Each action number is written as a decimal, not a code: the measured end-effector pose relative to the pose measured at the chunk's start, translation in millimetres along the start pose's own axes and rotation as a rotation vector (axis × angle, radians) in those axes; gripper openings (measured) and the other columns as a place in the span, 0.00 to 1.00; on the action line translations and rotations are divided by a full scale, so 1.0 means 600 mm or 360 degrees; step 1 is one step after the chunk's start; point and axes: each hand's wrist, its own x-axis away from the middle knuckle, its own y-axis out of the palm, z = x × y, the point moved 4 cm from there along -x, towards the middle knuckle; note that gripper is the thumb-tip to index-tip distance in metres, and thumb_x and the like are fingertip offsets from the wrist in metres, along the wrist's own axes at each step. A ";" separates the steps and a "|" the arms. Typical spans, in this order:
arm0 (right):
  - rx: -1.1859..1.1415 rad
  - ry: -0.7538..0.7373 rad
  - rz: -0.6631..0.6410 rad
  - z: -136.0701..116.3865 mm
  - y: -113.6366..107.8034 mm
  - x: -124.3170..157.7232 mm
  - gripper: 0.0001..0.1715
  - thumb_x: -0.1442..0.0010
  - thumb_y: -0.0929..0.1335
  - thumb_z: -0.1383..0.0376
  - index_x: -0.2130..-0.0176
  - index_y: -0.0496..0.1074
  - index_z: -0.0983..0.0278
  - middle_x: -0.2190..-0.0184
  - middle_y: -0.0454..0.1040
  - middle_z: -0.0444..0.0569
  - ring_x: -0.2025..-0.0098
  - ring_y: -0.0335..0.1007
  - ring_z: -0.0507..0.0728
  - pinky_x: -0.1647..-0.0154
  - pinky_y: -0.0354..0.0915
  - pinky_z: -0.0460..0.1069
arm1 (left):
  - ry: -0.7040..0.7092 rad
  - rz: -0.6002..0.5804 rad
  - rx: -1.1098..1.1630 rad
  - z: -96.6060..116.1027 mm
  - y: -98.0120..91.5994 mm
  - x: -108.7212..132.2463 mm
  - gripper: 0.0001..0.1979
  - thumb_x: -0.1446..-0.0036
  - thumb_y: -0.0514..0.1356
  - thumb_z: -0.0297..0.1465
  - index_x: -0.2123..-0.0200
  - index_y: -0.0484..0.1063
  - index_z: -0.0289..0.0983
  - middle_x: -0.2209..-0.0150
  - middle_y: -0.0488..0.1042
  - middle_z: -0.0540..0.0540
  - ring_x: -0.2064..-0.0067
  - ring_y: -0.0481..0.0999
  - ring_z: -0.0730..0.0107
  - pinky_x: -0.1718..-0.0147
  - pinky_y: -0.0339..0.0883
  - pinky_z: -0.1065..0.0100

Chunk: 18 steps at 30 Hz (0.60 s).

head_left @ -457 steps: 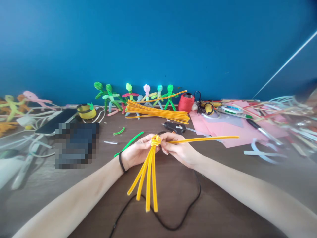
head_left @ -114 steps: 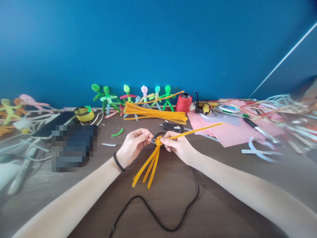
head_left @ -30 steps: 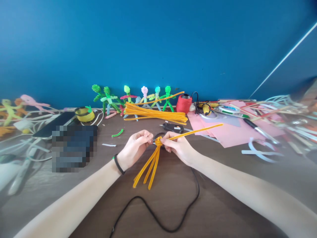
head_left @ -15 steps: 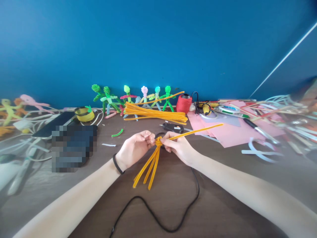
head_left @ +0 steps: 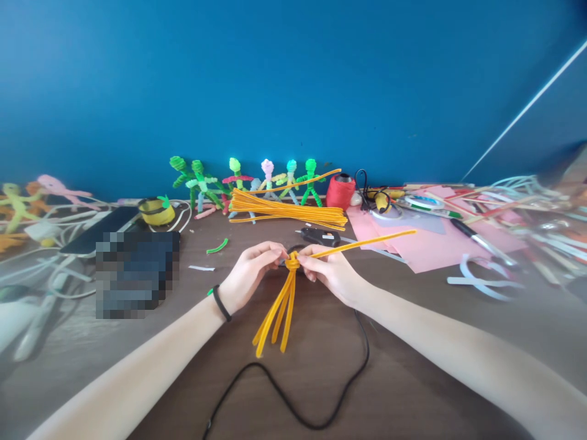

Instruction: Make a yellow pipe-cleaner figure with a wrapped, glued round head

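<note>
Pinching one knotted bundle of four orange pipe cleaners [head_left: 279,308], two hands' fingers [head_left: 275,252].

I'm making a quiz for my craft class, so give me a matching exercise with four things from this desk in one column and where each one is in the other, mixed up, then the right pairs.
Things:
1. orange knot
2. spool
3. glue gun
4. cord

Places:
A. lying on the desk just beyond the hands
B. pinched between left hand and right hand
C. looping over the desk nearest the camera
D. standing by the blue wall, right of the figures

Pairs: 1-B, 2-D, 3-A, 4-C
</note>
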 end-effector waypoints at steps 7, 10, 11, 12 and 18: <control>0.0049 -0.0035 -0.0019 -0.001 0.001 0.001 0.10 0.52 0.70 0.61 0.74 0.69 0.65 0.81 0.63 0.41 0.79 0.56 0.47 0.77 0.52 0.46 | 0.0119 -0.0029 -0.0390 0.012 -0.001 0.002 0.06 0.52 0.58 0.32 0.75 0.69 0.35 0.70 0.67 0.50 0.70 0.63 0.75 0.68 0.57 0.71; 0.0091 -0.0048 -0.0011 -0.001 0.000 0.001 0.10 0.52 0.70 0.60 0.74 0.69 0.66 0.82 0.63 0.40 0.79 0.56 0.47 0.77 0.53 0.46 | 0.0174 -0.0031 -0.0557 0.017 0.000 0.003 0.07 0.52 0.58 0.33 0.76 0.69 0.35 0.71 0.67 0.49 0.69 0.64 0.73 0.67 0.59 0.70; 0.0106 -0.0046 -0.0004 -0.001 0.000 0.001 0.11 0.52 0.70 0.60 0.74 0.69 0.66 0.82 0.63 0.40 0.79 0.56 0.47 0.77 0.53 0.46 | 0.0192 -0.0029 -0.0610 0.018 0.001 0.003 0.08 0.52 0.58 0.34 0.76 0.69 0.35 0.71 0.67 0.49 0.68 0.65 0.72 0.67 0.60 0.70; 0.0122 -0.0044 0.0007 -0.002 0.000 0.001 0.11 0.52 0.70 0.60 0.74 0.68 0.66 0.82 0.63 0.40 0.79 0.56 0.47 0.77 0.53 0.46 | 0.0211 -0.0025 -0.0663 0.020 0.002 0.004 0.08 0.52 0.58 0.34 0.76 0.69 0.35 0.71 0.67 0.49 0.68 0.66 0.72 0.66 0.60 0.70; 0.0255 -0.0057 0.0073 -0.009 0.002 0.005 0.13 0.53 0.70 0.58 0.75 0.67 0.66 0.82 0.64 0.40 0.79 0.58 0.47 0.76 0.56 0.46 | 0.0308 0.0016 -0.0942 0.023 0.007 0.003 0.10 0.54 0.59 0.37 0.77 0.69 0.35 0.67 0.69 0.46 0.65 0.69 0.68 0.65 0.63 0.68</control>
